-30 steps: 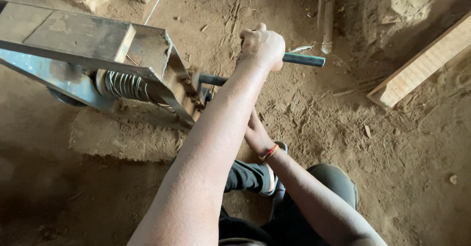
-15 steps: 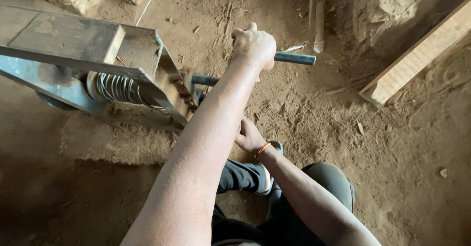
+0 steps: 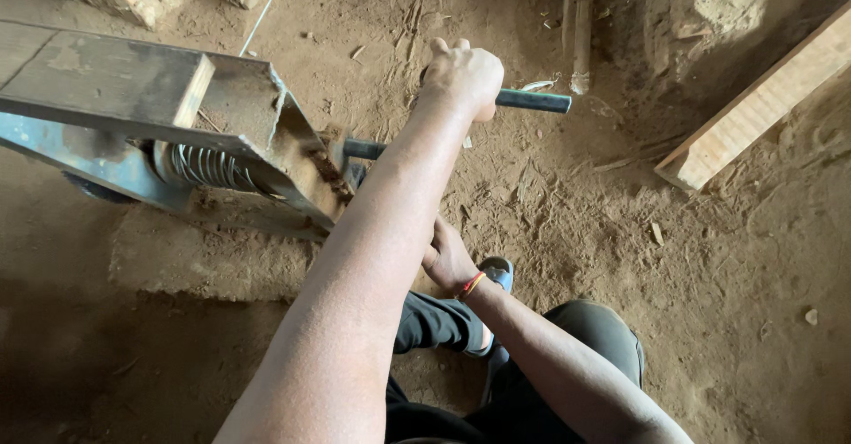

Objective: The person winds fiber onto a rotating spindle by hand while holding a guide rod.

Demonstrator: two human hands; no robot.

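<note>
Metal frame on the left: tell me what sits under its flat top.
Under the metal frame a coil spring shows. The dark handle bar gripped by the left hand runs toward it; their junction is hidden behind the forearm and frame.

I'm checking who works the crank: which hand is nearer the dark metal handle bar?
Left. The left hand grips the handle bar; the right hand sits lower, apart from it.

Single head-worn view, steeply downward, close over outstretched arms, perhaps tilted slightly left.
</note>
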